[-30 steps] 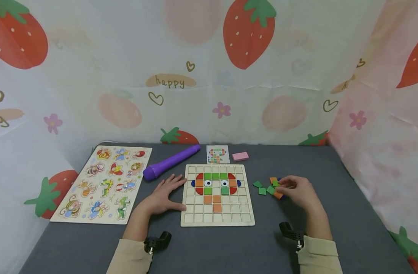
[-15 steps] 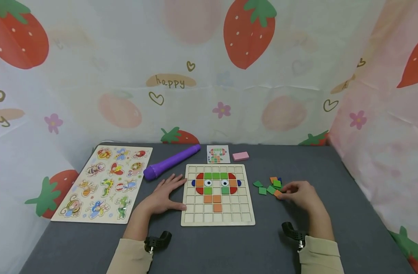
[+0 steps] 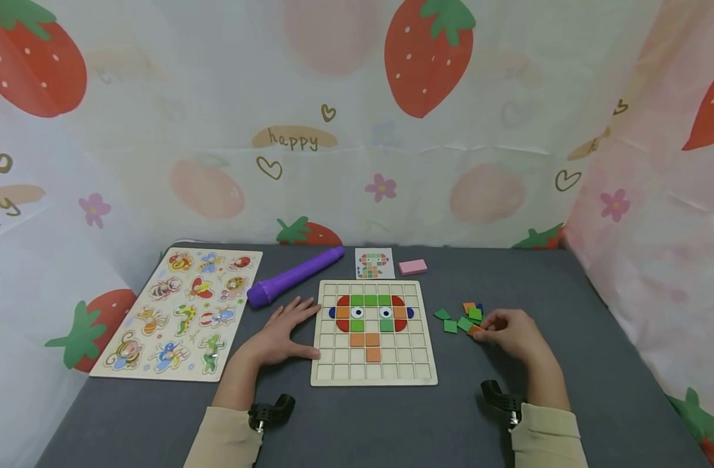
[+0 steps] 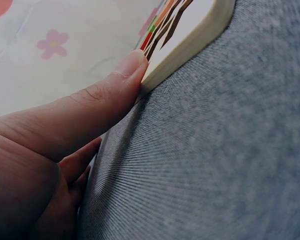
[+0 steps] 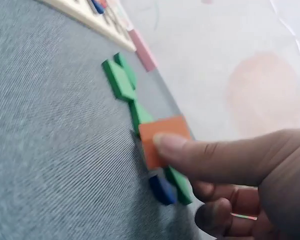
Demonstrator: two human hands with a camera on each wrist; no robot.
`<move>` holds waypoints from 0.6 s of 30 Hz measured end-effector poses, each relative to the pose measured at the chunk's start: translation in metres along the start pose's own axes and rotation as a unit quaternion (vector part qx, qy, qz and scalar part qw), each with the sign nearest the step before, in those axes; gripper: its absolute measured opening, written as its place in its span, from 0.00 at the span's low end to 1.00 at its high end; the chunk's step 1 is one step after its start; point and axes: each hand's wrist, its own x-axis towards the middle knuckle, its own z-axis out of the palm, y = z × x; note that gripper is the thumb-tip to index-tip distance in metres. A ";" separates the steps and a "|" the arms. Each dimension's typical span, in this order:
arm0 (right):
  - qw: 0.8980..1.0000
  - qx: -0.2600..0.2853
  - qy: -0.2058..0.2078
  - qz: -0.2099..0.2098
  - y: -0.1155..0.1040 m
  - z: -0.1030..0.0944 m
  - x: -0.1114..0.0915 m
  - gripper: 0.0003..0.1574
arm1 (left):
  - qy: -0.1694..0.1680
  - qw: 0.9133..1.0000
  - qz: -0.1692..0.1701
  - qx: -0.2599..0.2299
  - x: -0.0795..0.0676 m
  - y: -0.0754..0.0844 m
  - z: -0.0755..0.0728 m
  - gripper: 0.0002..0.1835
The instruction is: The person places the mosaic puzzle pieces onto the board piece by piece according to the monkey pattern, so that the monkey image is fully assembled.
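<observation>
A wooden grid board [image 3: 339,375] lies in the middle of the table in the head view. Red, green, orange and blue tiles on it form a face with two eye pieces. My left hand [image 3: 279,335] rests flat with fingers spread, its thumb [image 4: 115,90] touching the board's left edge. To the right of the board, my right hand [image 3: 516,333] pinches an orange square tile [image 5: 150,145]; the thumb lies on its face and the opposing fingertip is hidden. Beside it are several green tiles [image 3: 450,326], another orange tile [image 3: 469,306] and a blue piece [image 5: 161,189].
Behind the board lie a pattern card [image 3: 375,263] and a pink block [image 3: 412,267]. A purple microphone-shaped stick [image 3: 295,277] slants at the upper left. Farther left is an insect puzzle board [image 3: 181,318]. A printed cloth [image 3: 345,195] hangs behind the grey table [image 3: 380,429].
My right hand has moved slightly nearer and to the right, from the top of the tile pile to the orange tile at its near edge. The left hand has stayed at the board.
</observation>
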 end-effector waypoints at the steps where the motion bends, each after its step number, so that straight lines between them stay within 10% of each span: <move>1: 1.000 0.003 0.002 -0.004 -0.001 0.000 0.000 0.16 | 0.000 1.000 -0.001 0.001 0.000 0.000 0.000 0.53; 18: 0.993 0.070 -0.038 -0.083 -0.066 0.032 0.001 0.16 | -0.003 1.000 -0.006 -0.003 0.001 -0.002 0.001 0.53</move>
